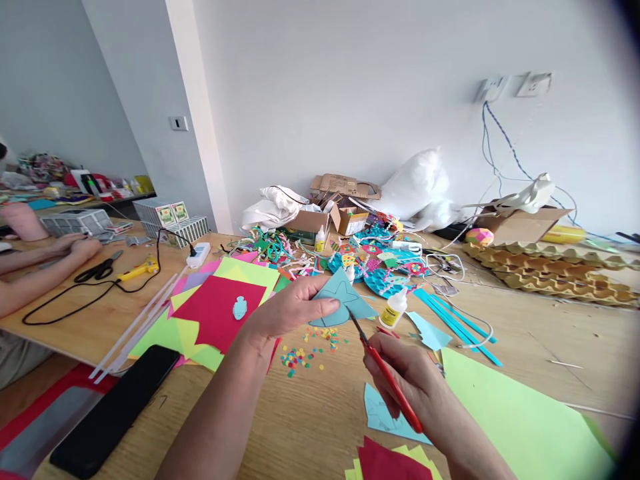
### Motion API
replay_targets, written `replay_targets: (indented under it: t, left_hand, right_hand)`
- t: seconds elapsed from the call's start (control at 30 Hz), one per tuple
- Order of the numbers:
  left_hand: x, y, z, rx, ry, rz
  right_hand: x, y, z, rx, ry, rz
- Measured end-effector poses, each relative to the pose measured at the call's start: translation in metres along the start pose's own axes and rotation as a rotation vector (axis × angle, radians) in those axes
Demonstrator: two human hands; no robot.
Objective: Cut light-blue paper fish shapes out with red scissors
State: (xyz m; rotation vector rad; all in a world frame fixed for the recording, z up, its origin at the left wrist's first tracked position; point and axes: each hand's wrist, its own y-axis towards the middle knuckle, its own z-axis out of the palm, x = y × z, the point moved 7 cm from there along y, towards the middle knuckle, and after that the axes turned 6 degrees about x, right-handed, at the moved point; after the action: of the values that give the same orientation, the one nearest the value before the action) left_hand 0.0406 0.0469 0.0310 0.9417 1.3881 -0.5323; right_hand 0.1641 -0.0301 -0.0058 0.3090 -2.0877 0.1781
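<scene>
My left hand point(295, 305) pinches a piece of blue paper point(345, 293) that has a shape drawn on it in dark lines. Red-handled scissors point(383, 370) are in my right hand point(407, 377), with their blades at the lower edge of that paper. Under the hands, small coloured paper dots point(300, 357) lie scattered on the wooden table. A blue paper offcut with drawn lines point(385, 413) rests partly beneath my right hand. To the left, a small light-blue fish cutout point(240, 308) lies on a red sheet point(215, 303).
A white glue bottle point(394, 308) stands beyond my right hand, near blue strips point(457, 323). A green sheet point(515, 407) lies at right. Paper scraps, boxes and egg trays point(560, 273) line the wall. Another person's hands point(83, 247) rest at left, near black scissors point(97, 268) and a yellow glue gun point(139, 269).
</scene>
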Motion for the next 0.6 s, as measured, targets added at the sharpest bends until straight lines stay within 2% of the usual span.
replay_targets:
  t: [0.47,0.6]
  left_hand:
    - [-0.0078,-0.0012,0.0037,0.067,0.016,-0.023]
    - [-0.0054,-0.0013,0.0017,0.052,0.006,-0.042]
  right_hand:
    - [0.0002,0.0006,0.0005,0.001,-0.057,-0.003]
    - [-0.0008,-0.0001,0.0016,0.010,-0.056,-0.002]
